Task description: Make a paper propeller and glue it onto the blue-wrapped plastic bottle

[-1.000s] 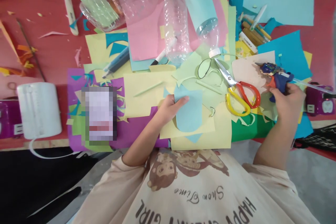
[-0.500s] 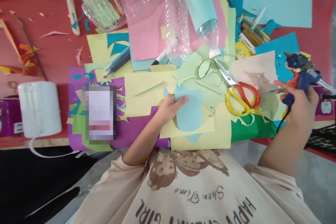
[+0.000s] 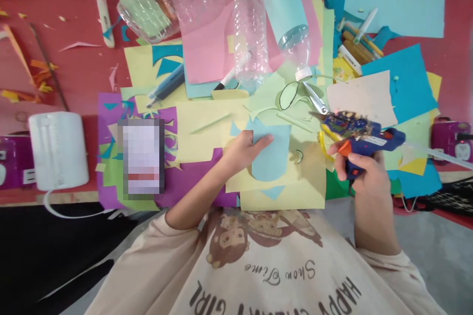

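Note:
A light blue paper piece [image 3: 272, 157] with a rounded lower edge is held by my left hand [image 3: 246, 150], its thumb on top and the other fingers hidden underneath. Yellow paper [image 3: 310, 192] lies below it. My right hand [image 3: 364, 170] is wrapped round the handle of a dark blue glue gun [image 3: 377, 141], whose nozzle points left. The gun covers most of the scissors [image 3: 318, 101]; their blades and part of the yellow handle still show. A small black loop of string lies right of the blue piece.
Clear plastic bottles [image 3: 251, 29] and a bottle wrapped in light blue paper [image 3: 283, 0] lie at the back. A blurred-out phone-like object [image 3: 142, 157] and a white device [image 3: 59, 150] are on the left. Markers [image 3: 354, 47] and paper scraps lie back right.
My right hand has brought the glue gun leftward from the right edge, over the scissors. My left hand and the blue paper have shifted slightly to the right.

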The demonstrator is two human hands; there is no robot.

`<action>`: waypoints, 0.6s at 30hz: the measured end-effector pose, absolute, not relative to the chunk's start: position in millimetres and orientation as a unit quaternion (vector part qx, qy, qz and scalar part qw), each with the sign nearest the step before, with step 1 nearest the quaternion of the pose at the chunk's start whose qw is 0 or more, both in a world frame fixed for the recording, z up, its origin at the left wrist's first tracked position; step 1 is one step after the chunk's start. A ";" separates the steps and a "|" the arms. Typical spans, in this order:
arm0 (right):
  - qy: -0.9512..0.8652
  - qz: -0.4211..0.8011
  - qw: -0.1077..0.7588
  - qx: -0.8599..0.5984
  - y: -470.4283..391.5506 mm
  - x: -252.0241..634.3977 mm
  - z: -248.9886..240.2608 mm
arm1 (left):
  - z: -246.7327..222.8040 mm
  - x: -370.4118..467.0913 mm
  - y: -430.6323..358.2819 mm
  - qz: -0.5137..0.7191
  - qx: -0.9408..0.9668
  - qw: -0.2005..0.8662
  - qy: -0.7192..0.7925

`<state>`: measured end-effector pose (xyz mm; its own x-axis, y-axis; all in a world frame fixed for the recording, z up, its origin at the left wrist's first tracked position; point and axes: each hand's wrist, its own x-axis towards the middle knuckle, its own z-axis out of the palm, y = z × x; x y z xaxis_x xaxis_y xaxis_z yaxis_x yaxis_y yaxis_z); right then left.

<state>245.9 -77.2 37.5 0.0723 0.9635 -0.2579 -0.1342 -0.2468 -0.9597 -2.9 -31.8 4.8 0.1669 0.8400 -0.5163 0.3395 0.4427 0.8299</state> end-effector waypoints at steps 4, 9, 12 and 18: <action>-0.379 0.612 0.410 -0.560 -82.6 234.0 32.7 | 7.7 3.5 -24.5 0.149 0.529 0.576 0.605; -0.393 0.620 0.332 -0.592 -82.6 216.7 26.7 | -0.6 8.3 -23.7 0.205 0.548 0.578 0.569; -0.383 0.641 0.343 -0.570 -84.5 208.5 23.0 | -4.9 8.1 -24.0 0.217 0.552 0.577 0.561; -0.387 0.642 0.352 -0.562 -88.1 196.2 18.9 | -5.1 7.3 -22.6 0.228 0.560 0.583 0.543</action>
<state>196.2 -88.1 18.9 -0.1219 0.8854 -0.4485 -0.0173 -0.4537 -0.8910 7.3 -22.6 -5.1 0.3065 0.8740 -0.3771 0.3420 0.2686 0.9005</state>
